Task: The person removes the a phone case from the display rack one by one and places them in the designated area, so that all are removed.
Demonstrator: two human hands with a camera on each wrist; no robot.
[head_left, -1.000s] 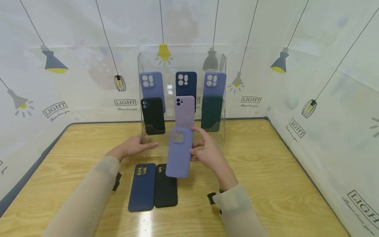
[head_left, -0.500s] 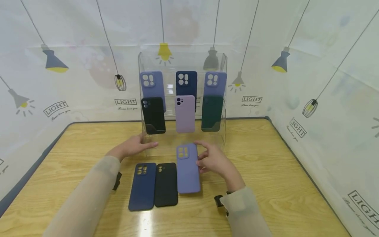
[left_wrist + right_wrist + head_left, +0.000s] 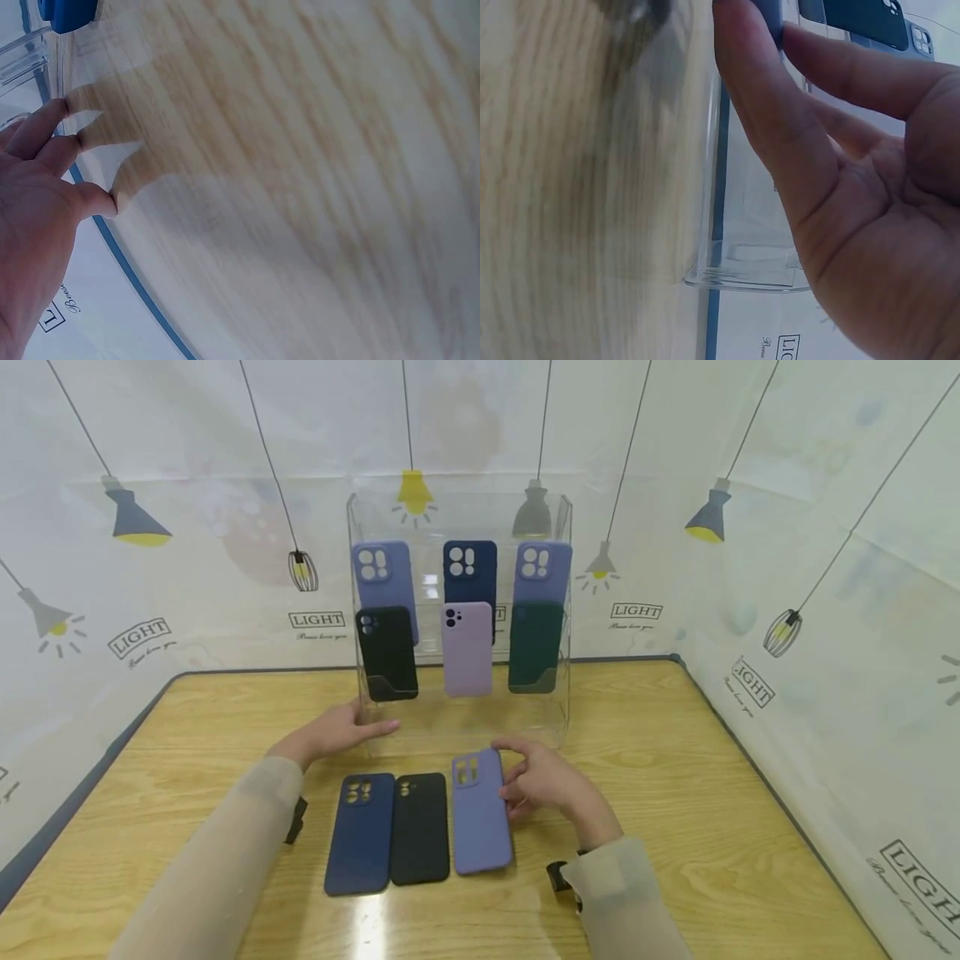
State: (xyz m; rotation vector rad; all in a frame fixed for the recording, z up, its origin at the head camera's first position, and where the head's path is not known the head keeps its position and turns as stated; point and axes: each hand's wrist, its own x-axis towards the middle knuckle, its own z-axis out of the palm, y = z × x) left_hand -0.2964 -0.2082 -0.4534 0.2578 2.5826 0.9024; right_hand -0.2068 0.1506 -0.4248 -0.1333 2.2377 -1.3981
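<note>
My right hand [image 3: 551, 785] pinches a light purple phone case [image 3: 480, 810] by its right edge. That case lies low over the table, beside a black phone case [image 3: 420, 828] and a dark blue phone case [image 3: 360, 835]. In the right wrist view, only a small end of the purple case [image 3: 771, 19] shows at the fingers. My left hand [image 3: 333, 731] is at the lower left side of a clear display stand [image 3: 461, 727], its thumb stretched along the front. The left wrist view shows the fingers of the left hand [image 3: 37, 195] fairly straight, tips near the stand's edge.
The stand bears two rows of cases. Behind are a purple case [image 3: 382, 572], a navy case [image 3: 470, 572] and another purple one [image 3: 542, 572]; in front, a black [image 3: 387, 652], a pink-lilac [image 3: 468, 652] and a dark green case [image 3: 535, 643]. Printed wall sheets surround the wooden table [image 3: 675, 793].
My right hand has brought the purple case down from in front of the stand to the table, right of the black case. The left hand has stayed where it was.
</note>
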